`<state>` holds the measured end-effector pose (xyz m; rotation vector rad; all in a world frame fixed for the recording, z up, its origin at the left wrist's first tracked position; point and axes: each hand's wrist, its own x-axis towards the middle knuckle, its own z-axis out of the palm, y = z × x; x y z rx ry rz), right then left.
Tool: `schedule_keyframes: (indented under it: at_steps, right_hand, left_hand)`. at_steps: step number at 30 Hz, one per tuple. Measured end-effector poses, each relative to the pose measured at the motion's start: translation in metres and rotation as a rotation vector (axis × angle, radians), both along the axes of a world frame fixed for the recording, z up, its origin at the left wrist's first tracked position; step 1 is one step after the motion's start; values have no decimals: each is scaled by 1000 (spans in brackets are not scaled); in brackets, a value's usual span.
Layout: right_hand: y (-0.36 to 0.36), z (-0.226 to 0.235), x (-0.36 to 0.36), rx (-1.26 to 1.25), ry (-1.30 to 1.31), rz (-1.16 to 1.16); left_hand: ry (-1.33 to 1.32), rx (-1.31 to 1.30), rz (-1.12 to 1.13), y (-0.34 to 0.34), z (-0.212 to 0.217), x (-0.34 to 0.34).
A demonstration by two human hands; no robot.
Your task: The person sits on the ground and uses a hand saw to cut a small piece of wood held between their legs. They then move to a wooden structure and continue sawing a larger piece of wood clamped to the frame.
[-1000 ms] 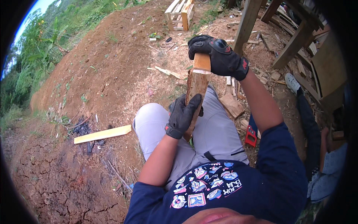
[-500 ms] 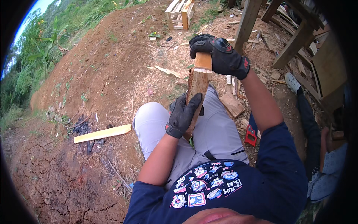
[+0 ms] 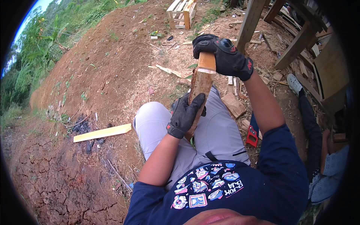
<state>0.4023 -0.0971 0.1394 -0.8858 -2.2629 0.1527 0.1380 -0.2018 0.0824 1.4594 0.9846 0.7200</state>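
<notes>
Both my hands wear black gloves. My left hand (image 3: 185, 114) is closed round the lower part of a rough piece of wood (image 3: 200, 83), its thumb lying along the near face. Dark bark shows on the wood's left edge, and it stands tilted over my thighs. At the far end my right hand (image 3: 221, 54) is wrapped over a smooth orange-brown section (image 3: 207, 60). A pale band marks where that section meets the rough part; whether it is a separate block, I cannot tell. My right fingertips are partly hidden behind it.
A handsaw (image 3: 252, 135) with a red handle lies right of my leg. A pale plank (image 3: 103, 133) rests on the soil at left. Ahead stands a slatted wooden crate (image 3: 181, 15). Timber posts (image 3: 249, 24) and offcuts crowd the right, near another person's leg (image 3: 309, 120).
My right hand and the wood's far end have shifted very slightly to the right. Both hands keep their hold.
</notes>
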Motion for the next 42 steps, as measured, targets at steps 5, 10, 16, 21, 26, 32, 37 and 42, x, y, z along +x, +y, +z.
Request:
schedule_keyframes:
  at_steps: [5,10,16,21,26,32,37,42]
  right_hand:
    - [-3,7,-2,11,-33,8]
    - [-5,8,-2,35,-41,-10]
    - [-3,5,0,39,-33,-8]
    - [-2,-1,1,25,6,2]
    - [-11,2,6,64,-49,-188]
    - [-64,-67,78,-315,-180,-778]
    - [-162,-266,162,-976,-516,-970]
    - [-205,-334,169,-1241,-667,-1019]
  left_hand:
    - [12,10,1,0,0,-1]
    - [17,10,-10,1,-1,-1]
    - [4,3,-8,1,0,0]
    - [21,9,-4,1,-2,1]
    - [49,14,-10,3,0,-1]
    - [37,-73,-40,1,5,0]
    - [128,-54,-265,8,12,-13]
    - [236,344,-199,40,12,-36]
